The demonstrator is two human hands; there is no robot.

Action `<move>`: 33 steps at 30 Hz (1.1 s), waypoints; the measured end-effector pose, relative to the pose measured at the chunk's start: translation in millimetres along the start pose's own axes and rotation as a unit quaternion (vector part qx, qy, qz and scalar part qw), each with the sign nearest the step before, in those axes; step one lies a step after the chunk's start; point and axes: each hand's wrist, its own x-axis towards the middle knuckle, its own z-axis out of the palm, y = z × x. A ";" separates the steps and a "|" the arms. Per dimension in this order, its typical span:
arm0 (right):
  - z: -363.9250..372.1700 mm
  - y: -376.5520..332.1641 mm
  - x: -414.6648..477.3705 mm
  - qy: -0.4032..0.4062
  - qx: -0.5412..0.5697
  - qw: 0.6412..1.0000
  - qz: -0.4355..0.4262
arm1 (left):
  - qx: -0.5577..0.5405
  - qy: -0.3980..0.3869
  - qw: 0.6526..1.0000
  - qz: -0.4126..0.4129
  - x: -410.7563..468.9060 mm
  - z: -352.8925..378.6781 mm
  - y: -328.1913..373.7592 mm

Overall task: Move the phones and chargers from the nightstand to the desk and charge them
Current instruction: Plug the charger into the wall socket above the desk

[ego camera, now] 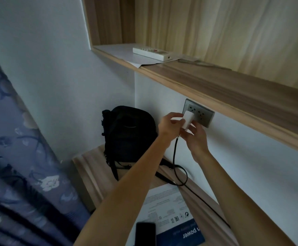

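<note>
From the head cam I'd say we're near the end: one phone already lies on the near worktop, while my left hand and right hand, arms outstretched, both grip the white charger right at the wall socket, not yet plugged in.

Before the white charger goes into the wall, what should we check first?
1. Both hands, left hand and right hand, hold the white charger: ok.
2. Charger lined up at the wall socket: ok.
3. Prongs fully pushed in: cannot tell.
4. Black cable attached under charger: ok.
5. Phone lying on the desk: ok.
6. Cable joined to phone: cannot tell.
</note>
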 end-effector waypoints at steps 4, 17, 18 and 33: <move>4.7 0.8 12.8 0.022 -0.019 1.000 -0.008 | -0.006 0.001 1.000 -0.004 8.8 -0.4 2.2; 1.3 7.3 34.9 0.083 -0.093 0.992 -0.003 | 0.011 -0.019 1.000 0.005 19.2 4.0 -3.3; 3.0 7.3 34.8 0.091 -0.093 0.992 -0.002 | 0.017 -0.019 1.000 0.008 19.6 3.8 -2.3; 14.3 6.7 30.3 0.143 -0.075 0.974 -0.158 | 0.249 0.002 0.957 0.148 38.2 -10.6 43.4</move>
